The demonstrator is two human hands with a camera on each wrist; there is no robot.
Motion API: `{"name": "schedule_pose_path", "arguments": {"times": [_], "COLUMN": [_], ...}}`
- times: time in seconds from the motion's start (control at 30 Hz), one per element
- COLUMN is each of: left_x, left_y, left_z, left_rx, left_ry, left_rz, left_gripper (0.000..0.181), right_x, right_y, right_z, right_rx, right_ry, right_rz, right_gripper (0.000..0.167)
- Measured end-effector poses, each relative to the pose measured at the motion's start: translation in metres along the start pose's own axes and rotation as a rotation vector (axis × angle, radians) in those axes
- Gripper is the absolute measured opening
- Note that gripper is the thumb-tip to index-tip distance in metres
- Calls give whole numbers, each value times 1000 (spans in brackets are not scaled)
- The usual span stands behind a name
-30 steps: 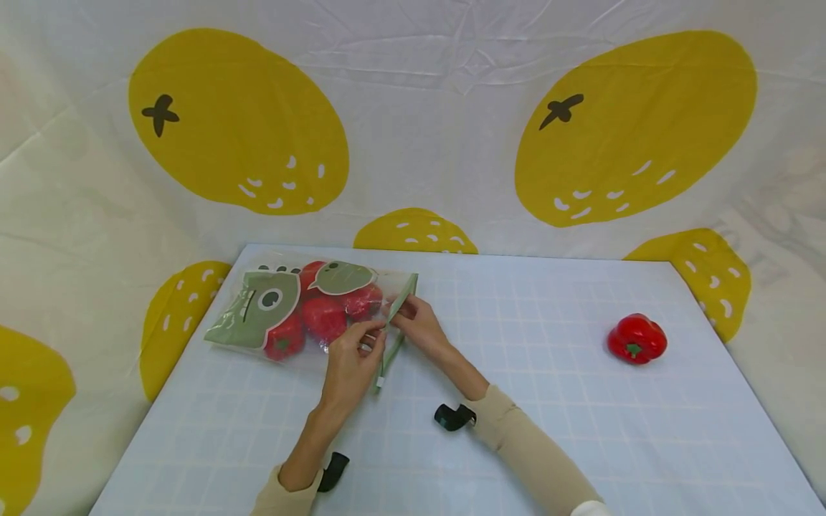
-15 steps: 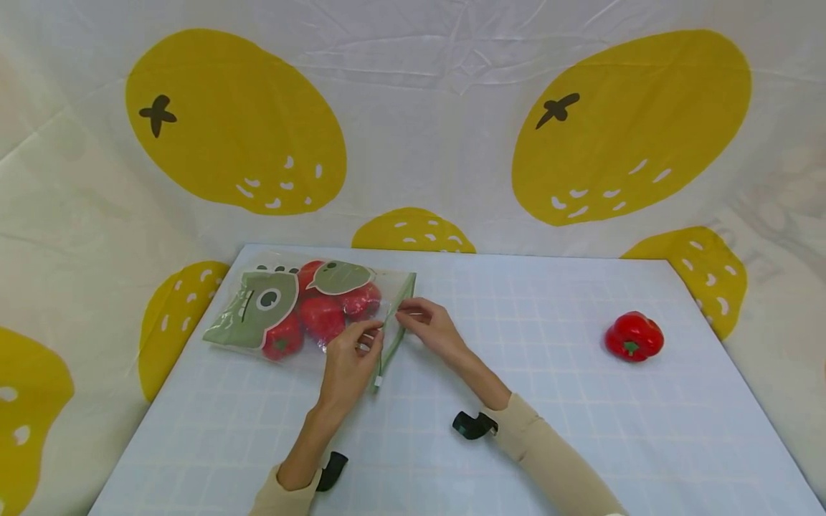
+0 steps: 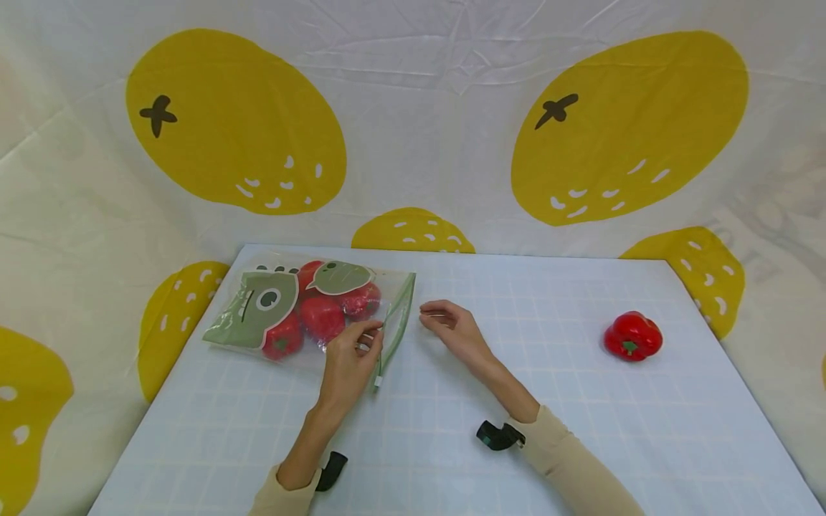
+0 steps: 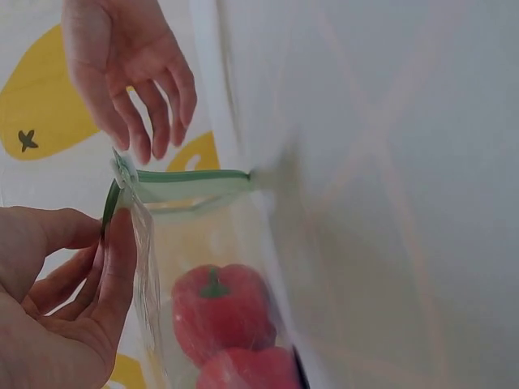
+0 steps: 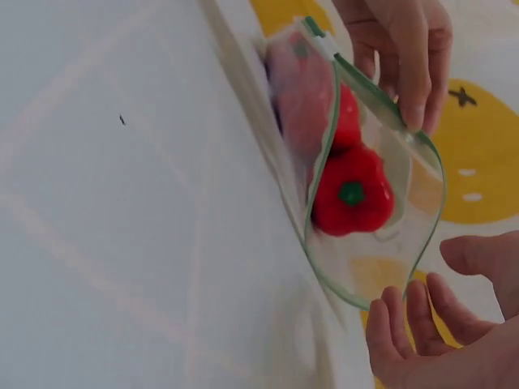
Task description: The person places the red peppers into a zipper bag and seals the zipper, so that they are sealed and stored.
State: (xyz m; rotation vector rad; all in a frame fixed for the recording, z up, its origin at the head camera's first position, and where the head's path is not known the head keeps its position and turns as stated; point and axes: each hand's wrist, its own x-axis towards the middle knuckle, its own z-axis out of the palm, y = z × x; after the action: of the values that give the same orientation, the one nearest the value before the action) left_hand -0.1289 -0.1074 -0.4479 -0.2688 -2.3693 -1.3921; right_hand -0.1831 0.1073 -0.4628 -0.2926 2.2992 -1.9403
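Observation:
A clear zip bag (image 3: 271,315) with a green monster print lies on the table's left side, with several red bell peppers (image 3: 323,319) inside. Its green-edged mouth (image 5: 331,146) gapes open toward the right. My left hand (image 3: 351,362) pinches the upper lip of that mouth between thumb and fingers, as the left wrist view (image 4: 69,292) also has it. Just right of the bag, apart from it, my right hand (image 3: 458,333) hovers with relaxed, slightly bent fingers and nothing in them. One more red bell pepper (image 3: 633,337) sits alone on the table's right side.
A white table (image 3: 413,459) with a faint grid spreads under everything. Behind it hangs a pale cloth (image 3: 426,129) printed with large yellow fruit. A small white slider (image 3: 378,382) sits at the near end of the bag's zip.
My right hand has let go of the bag's edge and drawn back to the right. The left hand keeps its pinch, and the bag's mouth stays open.

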Motion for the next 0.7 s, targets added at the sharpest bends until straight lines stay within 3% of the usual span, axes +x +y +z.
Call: {"name": "schedule_pose_path", "arguments": {"times": [0.7], "left_x": [1], "left_y": [1], "left_z": [0], "left_rx": [-8], "left_ry": [4], "left_rz": [2], "left_gripper": [17], "right_x": [-28], "right_y": [2], "right_z": [-70], "right_rx": [-29], "right_ry": [165], "right_rz": [45], "right_gripper": [42]}}
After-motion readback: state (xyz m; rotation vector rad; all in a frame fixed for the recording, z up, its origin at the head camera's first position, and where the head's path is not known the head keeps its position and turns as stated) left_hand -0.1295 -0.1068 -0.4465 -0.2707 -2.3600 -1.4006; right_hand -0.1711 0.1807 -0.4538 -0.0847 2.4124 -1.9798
